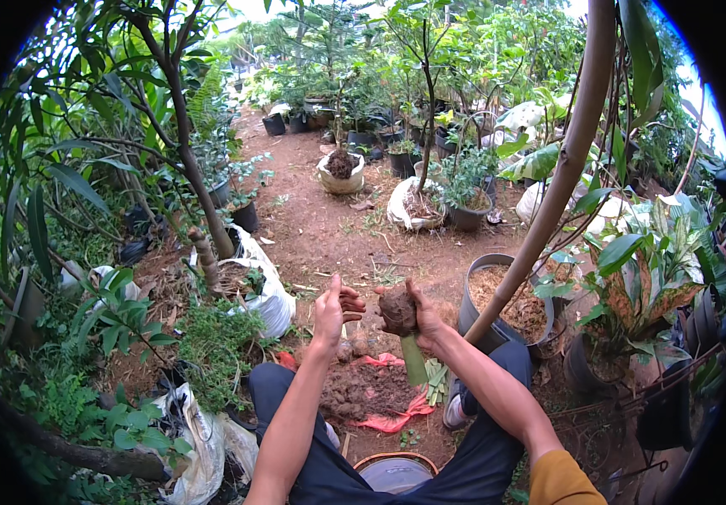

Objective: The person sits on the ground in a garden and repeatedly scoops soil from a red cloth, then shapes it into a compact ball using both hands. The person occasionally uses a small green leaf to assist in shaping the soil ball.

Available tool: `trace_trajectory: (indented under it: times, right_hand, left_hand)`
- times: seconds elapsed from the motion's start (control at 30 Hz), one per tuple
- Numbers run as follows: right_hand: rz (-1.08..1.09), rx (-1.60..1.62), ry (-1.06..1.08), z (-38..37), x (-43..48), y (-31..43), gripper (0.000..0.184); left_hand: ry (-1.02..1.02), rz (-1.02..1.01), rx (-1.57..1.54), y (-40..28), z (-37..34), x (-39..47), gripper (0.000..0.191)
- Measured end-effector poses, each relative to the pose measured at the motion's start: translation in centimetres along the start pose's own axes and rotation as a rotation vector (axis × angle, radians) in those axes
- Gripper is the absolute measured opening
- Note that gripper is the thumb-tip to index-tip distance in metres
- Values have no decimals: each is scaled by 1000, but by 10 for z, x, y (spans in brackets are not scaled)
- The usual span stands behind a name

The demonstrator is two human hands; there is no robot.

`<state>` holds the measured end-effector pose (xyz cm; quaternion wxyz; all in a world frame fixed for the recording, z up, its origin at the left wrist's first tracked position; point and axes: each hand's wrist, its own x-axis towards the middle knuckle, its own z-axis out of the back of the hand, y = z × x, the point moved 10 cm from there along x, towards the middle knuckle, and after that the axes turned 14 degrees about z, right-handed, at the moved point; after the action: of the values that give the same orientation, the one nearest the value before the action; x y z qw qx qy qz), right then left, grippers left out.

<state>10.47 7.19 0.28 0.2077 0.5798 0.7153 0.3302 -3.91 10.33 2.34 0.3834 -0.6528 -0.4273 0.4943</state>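
In my right hand (428,315) is a ball of damp brown soil (397,310), held up in front of my knees. A flat green leaf piece (413,360) hangs down from the ball's underside. My left hand (336,310) is raised to the left of the ball, apart from it, with fingers spread and nothing in them. Below both hands a heap of loose soil (363,388) lies on a red plastic sheet (394,421). Cut green leaf strips (436,379) are piled at the right of the sheet. Round soil lumps (356,347) sit at its far edge, partly hidden.
A grey pot (543,315) with dry fill stands right, beside a slanting trunk (558,183). White sack planters (274,297) are at left. Another sack planter (416,205) and a pale soil-filled bag (341,172) stand ahead. A round container (397,473) is between my legs.
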Motion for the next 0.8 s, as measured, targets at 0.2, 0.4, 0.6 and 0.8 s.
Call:
trace_trajectory:
  times: [0.2,0.4,0.6,0.8]
  right_hand:
    - [17,-46,-65,0,3,4,62]
    - [59,-206,-98,10,6,10,61]
    - [1,-72,-75,3,5,9,62]
    - [56,-226,-96,7,5,13,66]
  left_hand:
    - [5,-9,17,-1,-3,-2,61]
    - [17,-12,12,-1,-5,-2,61]
    - [15,-12,24,0,-5,-1,62]
    - [11,-14,36,0,-5,-1,64]
